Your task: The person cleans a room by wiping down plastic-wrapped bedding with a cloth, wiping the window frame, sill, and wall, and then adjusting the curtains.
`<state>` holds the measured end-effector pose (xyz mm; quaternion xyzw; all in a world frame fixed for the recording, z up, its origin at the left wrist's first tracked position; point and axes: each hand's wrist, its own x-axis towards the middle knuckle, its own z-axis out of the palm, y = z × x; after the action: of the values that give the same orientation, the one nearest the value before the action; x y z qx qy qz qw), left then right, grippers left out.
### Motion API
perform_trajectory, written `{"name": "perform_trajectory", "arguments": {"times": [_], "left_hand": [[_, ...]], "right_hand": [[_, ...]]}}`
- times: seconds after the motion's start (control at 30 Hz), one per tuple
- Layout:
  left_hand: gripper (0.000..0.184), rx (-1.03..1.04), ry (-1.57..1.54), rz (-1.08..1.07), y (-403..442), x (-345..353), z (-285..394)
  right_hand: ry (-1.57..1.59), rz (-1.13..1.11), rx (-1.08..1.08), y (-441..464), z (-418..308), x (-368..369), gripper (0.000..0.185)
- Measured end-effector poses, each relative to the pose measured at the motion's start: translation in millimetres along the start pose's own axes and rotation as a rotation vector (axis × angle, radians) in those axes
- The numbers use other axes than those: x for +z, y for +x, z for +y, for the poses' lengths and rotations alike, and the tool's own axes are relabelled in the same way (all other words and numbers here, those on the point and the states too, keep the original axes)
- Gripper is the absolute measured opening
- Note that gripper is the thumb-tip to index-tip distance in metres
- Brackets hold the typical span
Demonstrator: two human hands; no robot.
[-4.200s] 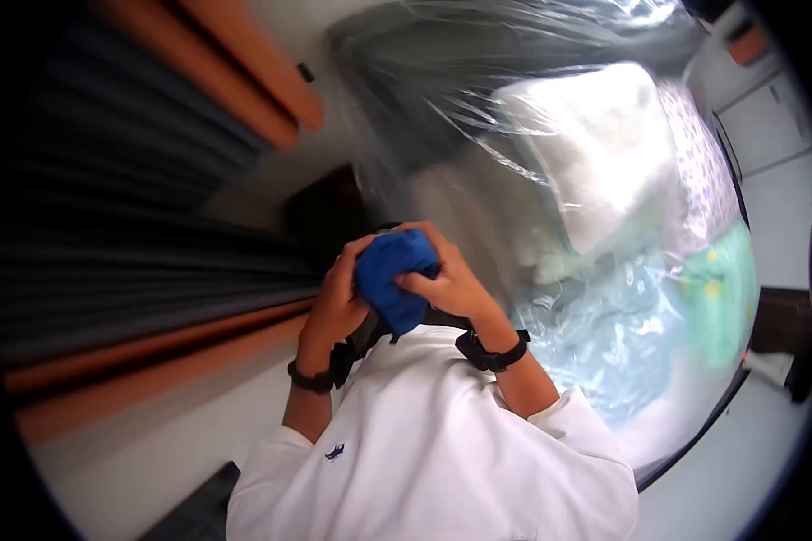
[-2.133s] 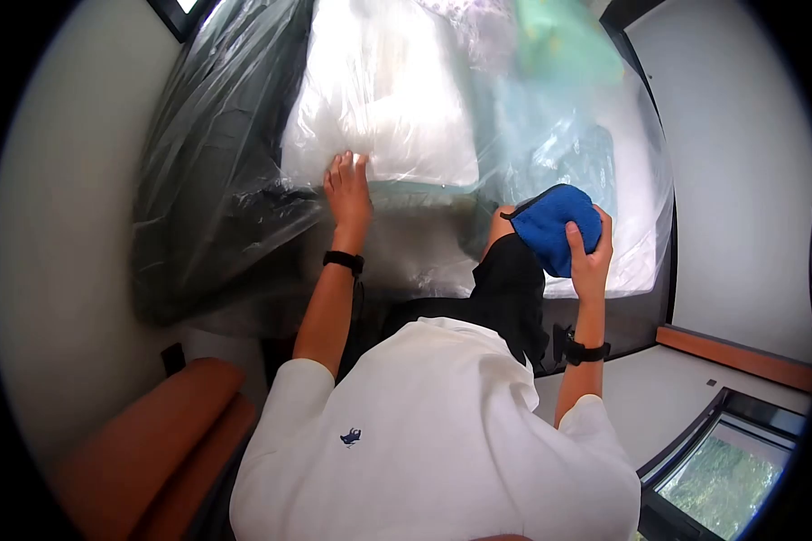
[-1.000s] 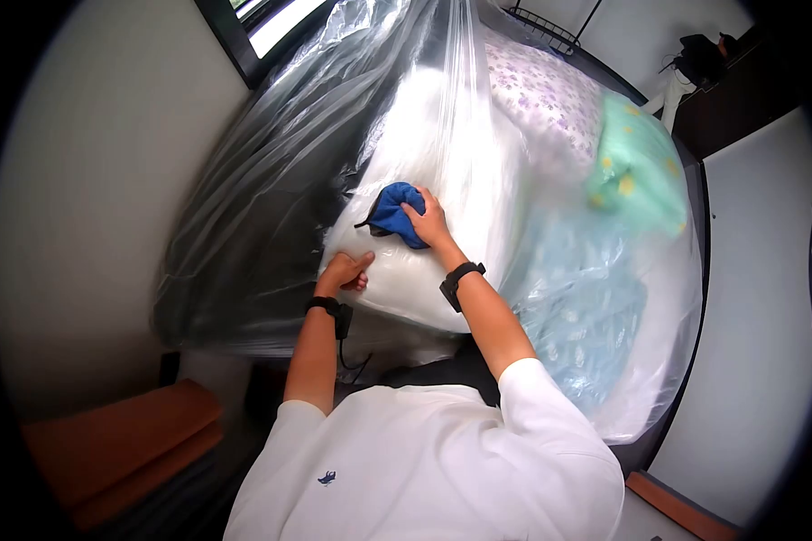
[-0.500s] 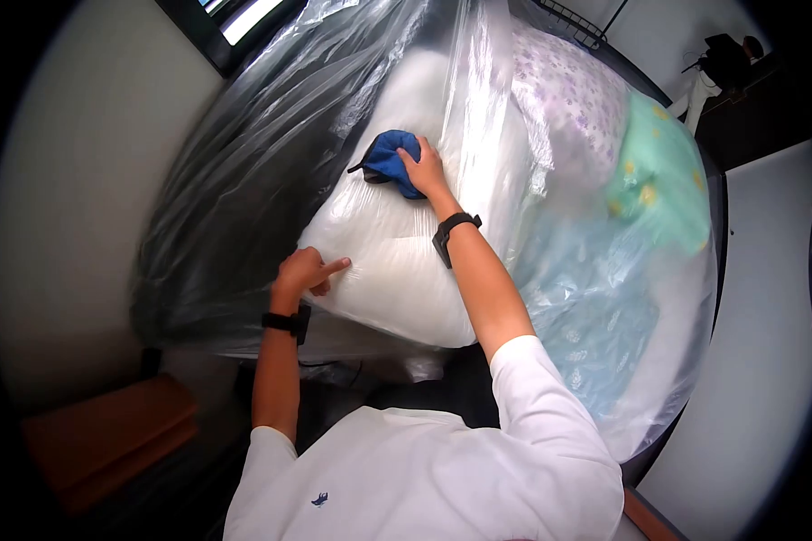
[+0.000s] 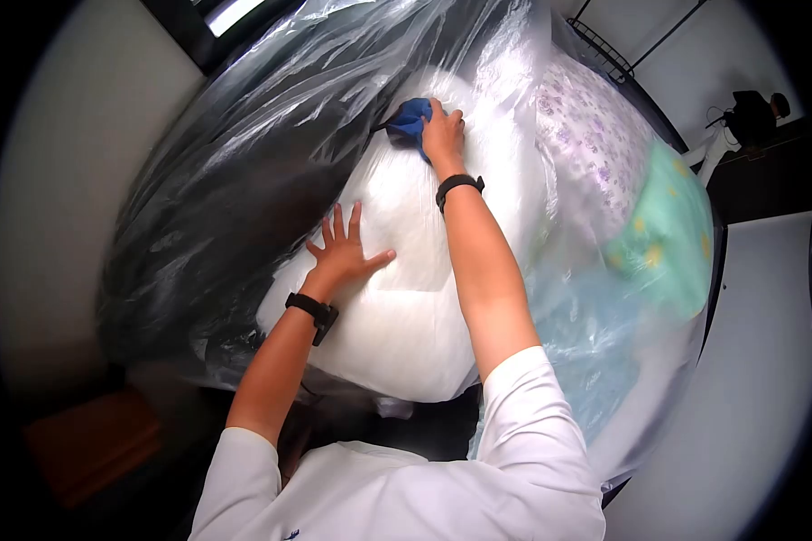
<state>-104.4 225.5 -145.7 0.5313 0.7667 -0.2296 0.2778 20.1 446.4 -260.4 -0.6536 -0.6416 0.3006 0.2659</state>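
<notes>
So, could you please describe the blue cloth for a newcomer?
Find the large clear plastic sheet, then the white pillow-like bundle under it. Near the bundle's far end, the right hand holds the blue cloth. Its deep blue stands apart from the pale flowered fabric and green fabric nearby.

The big clear sheet (image 5: pixel 226 189) looks like thin, shiny, crinkly plastic. Under it, the white pillow (image 5: pixel 397 334) looks like soft cloth, and so does the flowery one (image 5: pixel 595 135). The blue rag (image 5: pixel 410 122) looks like matt cloth. The wall (image 5: pixel 72 180) looks smooth and dull.

Window glare on plastic, edges dark
</notes>
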Motion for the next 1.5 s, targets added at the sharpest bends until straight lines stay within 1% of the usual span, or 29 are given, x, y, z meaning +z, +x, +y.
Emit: {"name": "perform_trajectory", "arguments": {"times": [0.07,0.2,0.3,0.37,0.4,0.43,0.5,0.57,0.67,0.7,0.73,0.77,0.8,0.83,0.9,1.0,1.03,1.1,1.13,1.17,1.2,1.23,1.27,1.3,1.33,1.37,1.43,1.47,1.5], "left_hand": [[0.126,-0.015,0.018,-0.025,-7.5,1.3,-1.0],[0.126,-0.043,0.054,-0.077,-14.2,-11.7,3.3],[0.127,-0.037,0.065,-0.09,-12.5,-10.6,3.6],[0.127,-0.057,0.086,-0.113,-10.4,-7.2,4.5],[0.127,-0.082,0.105,-0.128,-9.5,-5.5,5.1],[0.127,-0.077,0.108,-0.135,-8.7,-5.0,3.8],[0.128,-0.099,0.094,-0.145,-6.4,-6.0,-3.6],[0.129,-0.096,0.107,-0.153,6.1,-9.4,-10.6],[0.13,-0.118,0.101,-0.154,27.4,-9.4,-24.9],[0.13,-0.113,0.108,-0.151,36.2,-8.9,-25.7],[0.131,-0.113,0.107,-0.148,45.0,-10.3,-25.6],[0.132,-0.112,0.106,-0.146,54.4,-10.9,-25.8],[0.133,-0.117,0.099,-0.131,65.7,-8.0,-26.9],[0.133,-0.112,0.101,-0.129,71.6,-11.2,-25.0],[0.132,-0.119,0.092,-0.125,82.9,-16.7,-21.8],[0.132,-0.094,0.049,-0.074,102.1,-24.6,-18.8],[0.133,-0.084,0.022,-0.052,105.0,-28.2,-14.6],[0.133,-0.085,-0.016,-0.02,113.6,-36.1,-15.0],[0.131,-0.018,-0.069,-0.016,124.6,-41.0,-20.2],[0.129,0.05,-0.122,-0.013,133.2,-45.1,-27.6],[0.116,0.166,-0.277,0.016,133.6,-52.9,-33.5],[0.116,0.169,-0.275,0.02,126.8,-62.6,-35.7],[0.111,0.157,-0.391,-0.005,114.0,-73.8,-36.8],[0.106,0.146,-0.507,-0.031,101.4,-82.3,-38.1],[0.098,0.124,-0.491,-0.006,90.5,-85.9,-40.4],[0.098,0.128,-0.489,-0.002,100.4,-79.2,-52.9],[0.094,0.249,-0.262,0.153,116.9,-63.0,-82.1],[0.091,0.219,-0.214,0.238,116.1,-56.5,-86.8],[0.091,0.218,-0.21,0.24,99.9,-57.8,-78.8]], "right_hand": [[-0.023,0.021,0.05,6.1,-0.7,-5.4,0.041],[-0.075,0.113,0.087,42.7,11.7,-33.7,0.04],[-0.138,0.139,0.247,46.9,72.8,-66.9,0.04],[-0.142,0.038,0.385,28.0,119.7,-92.3,0.047],[-0.143,0.03,0.434,19.6,155.2,-90.8,0.045],[-0.145,0.021,0.482,8.5,193.9,-80.8,0.043],[-0.123,-0.026,0.461,-18.2,243.0,-72.7,0.044],[-0.078,-0.074,0.6,-52.2,242.7,-81.1,0.046],[-0.131,-0.235,0.683,-105.1,258.5,-54.5,0.056],[-0.126,-0.296,0.661,-124.1,242.6,-56.6,0.05],[-0.207,-0.4,0.577,-139.0,243.8,-40.5,0.043],[-0.18,-0.415,0.498,-152.8,256.5,-16.1,0.039],[-0.107,-0.345,0.538,-167.6,242.6,-8.5,0.04],[-0.035,-0.262,0.627,-174.2,284.7,38.4,0.037],[-0.037,-0.297,0.604,-196.9,240.7,24.5,0.041],[-0.029,-0.394,0.596,-196.2,230.0,19.8,0.042],[-0.033,-0.387,0.596,-196.6,228.1,8.4,0.042],[0.156,-0.167,0.521,-198.3,226.9,-13.7,0.043],[0.189,-0.002,0.594,-191.6,235.2,-16.0,0.045],[0.288,0.111,0.61,-181.7,248.2,-24.1,0.048],[0.308,0.177,0.606,-168.9,244.1,-37.2,0.049],[0.329,0.242,0.601,-158.3,237.9,-49.5,0.05],[0.331,0.246,0.599,-152.2,222.1,-60.1,0.05],[0.34,0.227,0.5,-147.2,200.0,-66.1,0.05],[0.347,0.208,0.4,-142.9,186.3,-64.2,0.049],[0.411,0.161,0.25,-138.1,186.9,-46.7,0.049],[0.339,0.083,0.194,-143.2,166.7,-11.8,0.048],[0.344,0.084,0.195,-141.1,165.3,-4.6,0.048],[0.362,0.051,0.292,-135.3,165.4,3.0,0.049]]}}
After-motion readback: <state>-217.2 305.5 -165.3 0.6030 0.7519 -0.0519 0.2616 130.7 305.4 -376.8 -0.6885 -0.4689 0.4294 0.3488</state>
